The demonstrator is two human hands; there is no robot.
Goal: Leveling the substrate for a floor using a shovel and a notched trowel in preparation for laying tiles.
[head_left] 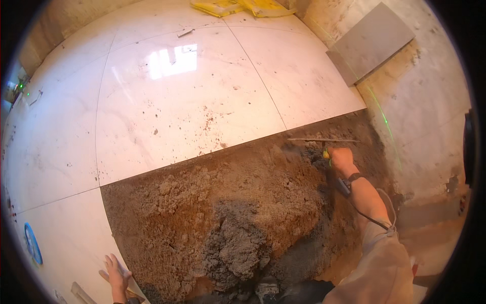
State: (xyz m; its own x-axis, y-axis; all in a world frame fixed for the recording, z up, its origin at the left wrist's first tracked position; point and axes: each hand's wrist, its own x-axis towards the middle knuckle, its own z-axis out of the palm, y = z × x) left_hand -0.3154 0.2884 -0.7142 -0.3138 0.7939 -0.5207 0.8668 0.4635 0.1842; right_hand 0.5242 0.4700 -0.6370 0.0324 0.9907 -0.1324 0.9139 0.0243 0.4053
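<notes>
My right hand [342, 159] is closed round the yellowish handle of a flat trowel [324, 140]. Its long thin blade is seen nearly edge-on, over the damp mortar bed [167, 218] near the edge of the laid tiles. Whether the blade touches the mortar I cannot tell. At the lower left, my left hand [117, 276] rests with fingers spread on a white floor tile [66, 233], beside the mortar's edge. A darker heap of loose mortar [235, 248] lies in the middle of the bed, close to me.
Large glossy white tiles [187, 106] with scattered crumbs cover the far floor. A grey board [372, 43] leans on the right wall, where a green laser line [386, 120] runs. Yellow bags [243, 7] lie at the back. A blue ring-shaped object [33, 243] sits at the left.
</notes>
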